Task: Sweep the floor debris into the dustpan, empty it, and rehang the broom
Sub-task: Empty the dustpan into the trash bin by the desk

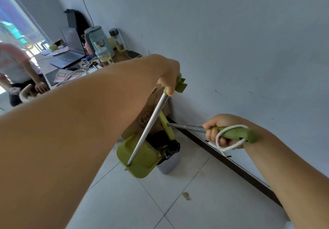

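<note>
My left hand [169,76] grips the green top of the dustpan's metal pole [151,122]. The green dustpan [138,154] is tilted against the rim of a grey waste bin [169,163] lined with a black bag. My right hand [220,130] grips the green broom handle [235,133], which has a white cord loop round it. The broom's metal shaft [185,127] runs left toward the bin; its head is hidden behind the dustpan pole and bin. A small brown scrap [186,195] lies on the white tiled floor.
A cardboard box [147,120] stands behind the bin against the wall. A dark skirting board [231,164] runs along the wall on the right. A cluttered desk [71,63] with a laptop, kettle and bottles is at the left, with another person [16,68] beside it.
</note>
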### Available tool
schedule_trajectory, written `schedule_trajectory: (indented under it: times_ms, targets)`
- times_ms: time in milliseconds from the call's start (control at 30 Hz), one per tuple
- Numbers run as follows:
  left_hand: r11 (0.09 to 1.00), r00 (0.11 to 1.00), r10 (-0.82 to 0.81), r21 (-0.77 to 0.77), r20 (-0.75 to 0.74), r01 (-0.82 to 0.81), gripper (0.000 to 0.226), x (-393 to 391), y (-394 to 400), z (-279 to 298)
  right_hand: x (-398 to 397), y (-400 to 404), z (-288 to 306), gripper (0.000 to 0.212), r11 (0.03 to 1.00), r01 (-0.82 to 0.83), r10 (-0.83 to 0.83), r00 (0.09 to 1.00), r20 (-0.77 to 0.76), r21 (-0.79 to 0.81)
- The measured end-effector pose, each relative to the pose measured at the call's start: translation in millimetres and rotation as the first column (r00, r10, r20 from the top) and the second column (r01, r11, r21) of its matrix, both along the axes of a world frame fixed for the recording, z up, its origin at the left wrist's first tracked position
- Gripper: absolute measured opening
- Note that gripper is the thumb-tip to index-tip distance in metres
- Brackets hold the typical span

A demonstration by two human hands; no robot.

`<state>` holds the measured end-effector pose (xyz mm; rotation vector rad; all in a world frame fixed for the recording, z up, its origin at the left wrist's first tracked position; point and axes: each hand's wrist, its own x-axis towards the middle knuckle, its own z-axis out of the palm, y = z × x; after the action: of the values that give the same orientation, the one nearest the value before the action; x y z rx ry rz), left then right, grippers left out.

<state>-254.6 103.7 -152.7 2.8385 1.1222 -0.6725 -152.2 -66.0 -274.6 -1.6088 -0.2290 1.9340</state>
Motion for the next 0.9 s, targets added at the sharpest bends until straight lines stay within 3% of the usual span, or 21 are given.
schedule_trajectory:
  times_ms: [133, 233, 467, 900]
  targets:
    - [1.0, 0.999, 0.019, -0.008, 0.051, -0.019, 0.029, -3.3, 1.6, 5.2, -3.0, -9.2, 10.2, 0.042, 0.997, 0.074, -0.073, 0.995, -0.065, 0.02]
    - [0.999, 0.998, 0.035, -0.009, 0.046, -0.034, 0.029, -12.1, 4.9, -1.1, -6.3, -19.3, 19.0, 0.036, 0.992, 0.121, -0.118, 0.991, -0.058, 0.04]
    - [0.998, 0.991, 0.055, -0.019, 0.118, -0.053, 0.025, -17.6, 3.2, 10.2, -20.7, -24.3, 11.3, 0.038, 0.998, -0.022, 0.018, 0.998, -0.067, -0.055]
    - [0.993, 0.99, 0.116, 0.004, 0.08, -0.117, 0.028, -53.7, -6.2, 16.9, -27.1, -29.0, 7.0, 0.041, 0.996, -0.081, 0.082, 0.996, 0.03, -0.024]
